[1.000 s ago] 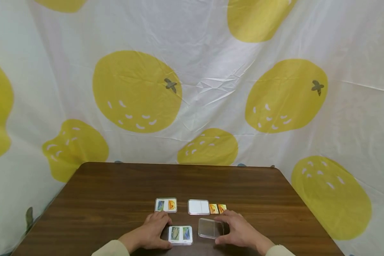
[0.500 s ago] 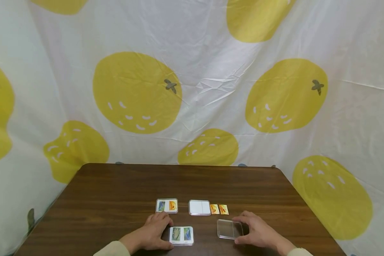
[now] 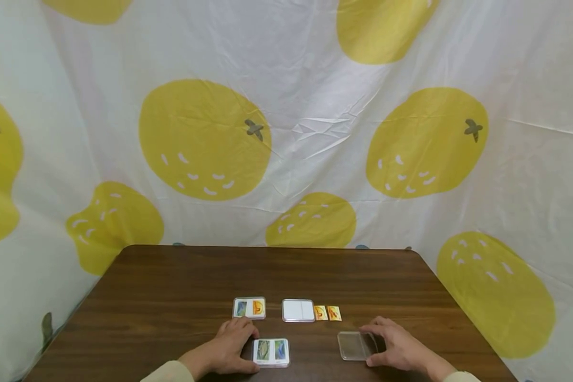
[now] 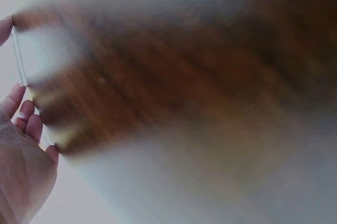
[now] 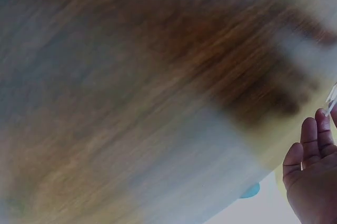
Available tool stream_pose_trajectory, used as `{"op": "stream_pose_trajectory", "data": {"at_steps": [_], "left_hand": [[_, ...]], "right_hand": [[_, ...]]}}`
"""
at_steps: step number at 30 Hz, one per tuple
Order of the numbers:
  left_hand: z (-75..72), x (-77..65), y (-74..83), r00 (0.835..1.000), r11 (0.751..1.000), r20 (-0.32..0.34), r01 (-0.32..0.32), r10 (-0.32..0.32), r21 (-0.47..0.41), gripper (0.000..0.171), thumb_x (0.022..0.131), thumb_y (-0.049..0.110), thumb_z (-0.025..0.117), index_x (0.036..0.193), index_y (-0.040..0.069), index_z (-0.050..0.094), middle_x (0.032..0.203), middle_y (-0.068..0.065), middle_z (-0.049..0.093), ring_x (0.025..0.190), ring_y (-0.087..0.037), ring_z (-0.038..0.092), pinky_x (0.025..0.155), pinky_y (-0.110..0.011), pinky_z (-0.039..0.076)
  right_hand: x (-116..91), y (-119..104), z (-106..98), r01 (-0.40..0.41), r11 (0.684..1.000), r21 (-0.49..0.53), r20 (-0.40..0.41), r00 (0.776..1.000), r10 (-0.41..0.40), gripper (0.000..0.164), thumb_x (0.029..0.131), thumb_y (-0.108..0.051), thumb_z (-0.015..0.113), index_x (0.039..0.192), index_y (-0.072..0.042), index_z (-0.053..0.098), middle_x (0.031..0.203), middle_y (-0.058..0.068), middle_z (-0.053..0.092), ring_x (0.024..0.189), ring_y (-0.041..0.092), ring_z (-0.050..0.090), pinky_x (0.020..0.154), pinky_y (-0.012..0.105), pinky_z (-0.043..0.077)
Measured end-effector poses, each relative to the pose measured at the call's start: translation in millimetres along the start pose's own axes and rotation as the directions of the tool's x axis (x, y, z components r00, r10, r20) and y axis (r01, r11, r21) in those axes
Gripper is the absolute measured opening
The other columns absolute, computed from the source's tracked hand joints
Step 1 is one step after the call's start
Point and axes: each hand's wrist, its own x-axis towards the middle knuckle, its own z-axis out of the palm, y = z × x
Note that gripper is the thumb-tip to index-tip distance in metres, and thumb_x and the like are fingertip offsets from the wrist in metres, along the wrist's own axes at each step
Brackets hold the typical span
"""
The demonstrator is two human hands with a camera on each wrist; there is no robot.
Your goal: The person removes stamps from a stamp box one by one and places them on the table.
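Observation:
At the front of the table, my left hand (image 3: pixel 229 347) grips the left end of a flat clear card case (image 3: pixel 271 352), which shows two pictures on white. The left wrist view shows a thumb and fingertip at the two corners of the case's edge (image 4: pixel 19 58). To the right, my right hand (image 3: pixel 393 345) holds a see-through plastic cover (image 3: pixel 352 346) by its right end, thumb on the near side and fingers on the far side. Only a sliver of that cover shows beside the fingers in the right wrist view.
Behind my left hand lies another clear case (image 3: pixel 249 307) with a blue and an orange picture. Beside it is a case with a white insert (image 3: pixel 298 310), then two small orange cards (image 3: pixel 327 313). A fruit-print cloth (image 3: pixel 315 159) hangs behind the brown table (image 3: pixel 267 270).
My right hand has carried the see-through cover to the right, away from the picture case. The left hand has stayed on its case.

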Motion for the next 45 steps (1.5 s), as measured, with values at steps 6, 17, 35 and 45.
{"op": "stream_pose_trajectory", "data": {"at_steps": [6, 17, 35, 45], "left_hand": [[0.2, 0.0, 1.8, 1.0, 1.0, -0.005, -0.005, 0.005, -0.003, 0.051, 0.076, 0.051, 0.079, 0.107, 0.019, 0.055, 0.113, 0.006, 0.045, 0.115, -0.025, 0.044, 0.101, -0.058, 0.031], [1.3, -1.1, 1.4, 1.0, 1.0, -0.017, -0.003, 0.003, 0.01, 0.051, 0.076, 0.05, 0.078, 0.108, 0.019, 0.055, 0.114, 0.005, 0.045, 0.115, -0.027, 0.044, 0.101, -0.059, 0.031], [5.2, 1.0, 8.2, 0.998, 1.0, -0.053, -0.026, 0.026, 0.0, 0.053, 0.072, 0.042, 0.083, 0.109, 0.014, 0.057, 0.109, 0.007, 0.046, 0.108, -0.017, 0.043, 0.088, -0.041, 0.037], [7.0, 1.2, 7.3, 0.997, 1.0, -0.067, -0.027, 0.027, -0.002, 0.052, 0.074, 0.042, 0.083, 0.108, 0.014, 0.057, 0.11, 0.005, 0.047, 0.107, -0.018, 0.045, 0.086, -0.039, 0.037]], "right_hand": [[-3.3, 3.8, -0.8, 0.008, 1.0, -0.008, 0.008, 1.0, -0.008, 0.065, 0.076, -0.045, 0.082, 0.127, -0.01, 0.064, 0.114, -0.003, 0.054, 0.102, 0.023, 0.055, 0.083, 0.042, 0.048], [-3.8, 8.9, 1.5, 0.023, 0.998, -0.056, -0.016, 1.0, -0.024, 0.063, 0.076, -0.039, 0.082, 0.128, -0.008, 0.063, 0.114, -0.002, 0.054, 0.101, 0.023, 0.055, 0.081, 0.039, 0.049], [-2.9, 8.5, 1.9, -0.036, 0.999, -0.033, 0.014, 0.999, 0.037, 0.066, 0.076, -0.038, 0.083, 0.128, -0.005, 0.062, 0.11, -0.001, 0.052, 0.099, 0.023, 0.053, 0.08, 0.041, 0.048], [0.1, 2.1, 0.9, -0.022, 1.0, -0.022, -0.052, 0.998, 0.021, 0.065, 0.077, -0.042, 0.082, 0.127, -0.005, 0.063, 0.109, -0.001, 0.054, 0.098, 0.021, 0.053, 0.078, 0.036, 0.047]]}}
